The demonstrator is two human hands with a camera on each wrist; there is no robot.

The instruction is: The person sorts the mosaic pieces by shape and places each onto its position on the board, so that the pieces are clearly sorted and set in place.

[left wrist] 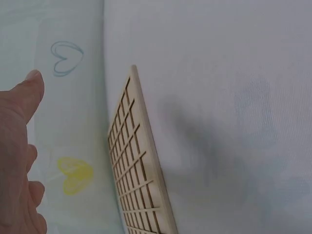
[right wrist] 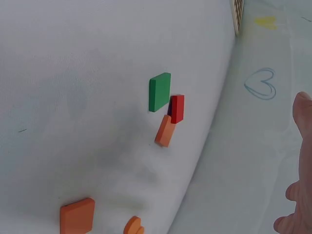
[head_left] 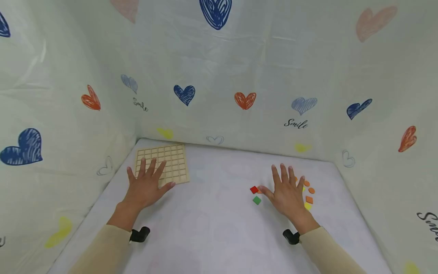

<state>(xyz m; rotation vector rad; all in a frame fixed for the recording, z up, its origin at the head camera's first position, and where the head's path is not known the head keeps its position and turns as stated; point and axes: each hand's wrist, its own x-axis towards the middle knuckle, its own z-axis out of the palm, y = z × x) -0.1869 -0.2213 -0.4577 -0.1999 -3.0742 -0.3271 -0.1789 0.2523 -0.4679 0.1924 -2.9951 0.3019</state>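
A pale wooden grid board (head_left: 178,163) lies at the table's back left. My left hand (head_left: 143,191), fingers straight and spread, is over its near left part and covers some squares; the left wrist view shows the hand apart from the board. My right hand (head_left: 287,196) is spread the same way above small coloured pieces and holds nothing. Left of its thumb are a red square tile (head_left: 254,190) and a green square tile (head_left: 257,200); an orange tile (right wrist: 165,131) touches the red one. To its right lie orange discs (head_left: 311,190), an orange square (head_left: 309,199) and a yellow piece (head_left: 308,206). The right hand hides others.
A white cloth covers the table (head_left: 219,220). Behind and on both sides stands a pale curtain (head_left: 212,61) printed with hearts and "Smile". A black wrist mount (head_left: 140,234) sits on the left wrist, and another black mount (head_left: 291,237) on the right.
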